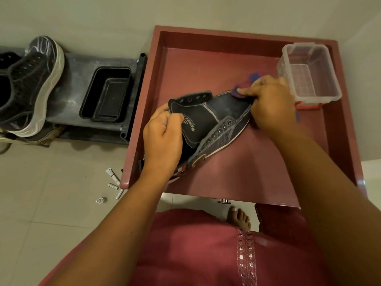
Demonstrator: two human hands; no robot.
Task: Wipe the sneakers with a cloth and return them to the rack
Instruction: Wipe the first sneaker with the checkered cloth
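1. The person holds a dark sneaker [208, 124] over the red tabletop [247, 166]. The left hand [162, 139] is curled round the heel end and pulls the tongue back.
2. The right hand [270, 104] pinches a purple-blue cloth [245, 85] and presses it against the toe end, one finger stretched along the fabric.
3. Judging from this, wiping of this sneaker is under way and not finished; whether the rest of its surface is already clean cannot be told.
4. A second sneaker [33, 85] with a pale, scuffed sole lies on the dark rack [82, 65] to the left, beside a black tray [106, 97]. Its sole looks unwiped, so it probably awaits its turn.
5. What is left: finish this sneaker, return it to the rack, and likely do the other.
6. A clear plastic box [309, 73] stands just beside the right hand.
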